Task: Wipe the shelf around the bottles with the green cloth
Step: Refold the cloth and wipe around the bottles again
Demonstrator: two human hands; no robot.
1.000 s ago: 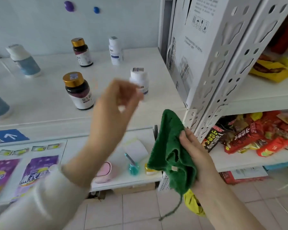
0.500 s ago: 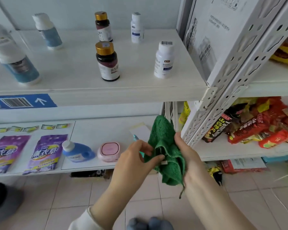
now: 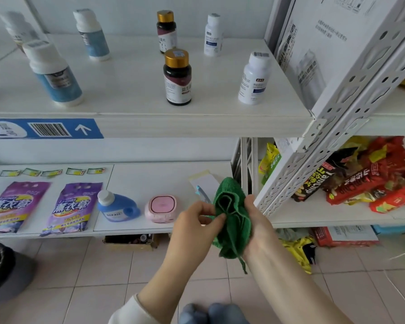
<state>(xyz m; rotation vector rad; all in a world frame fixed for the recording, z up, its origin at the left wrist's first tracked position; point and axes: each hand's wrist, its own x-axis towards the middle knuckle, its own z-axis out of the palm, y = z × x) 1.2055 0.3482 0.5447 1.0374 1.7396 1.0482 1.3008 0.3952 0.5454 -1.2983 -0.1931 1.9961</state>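
Observation:
The green cloth [image 3: 232,220] is bunched between both hands, well below the upper white shelf [image 3: 131,90]. My right hand [image 3: 257,220] holds it from the right and my left hand [image 3: 197,220] pinches its left edge. On the shelf stand several bottles: a dark one with a gold cap [image 3: 177,78] at the front, a white one [image 3: 254,78] to its right, a blue one with a white cap [image 3: 52,73] at the left, and others behind.
A perforated white upright [image 3: 351,108] and a cardboard box [image 3: 313,43] bound the shelf on the right. The lower shelf [image 3: 150,176] carries purple bags, a blue jug [image 3: 117,206] and a pink case [image 3: 161,208]. Snack packets [image 3: 365,178] fill the right unit.
My left hand dropped from in front of the shelf to the cloth and now pinches it. The view has tilted down and the cloth is bunched tighter.

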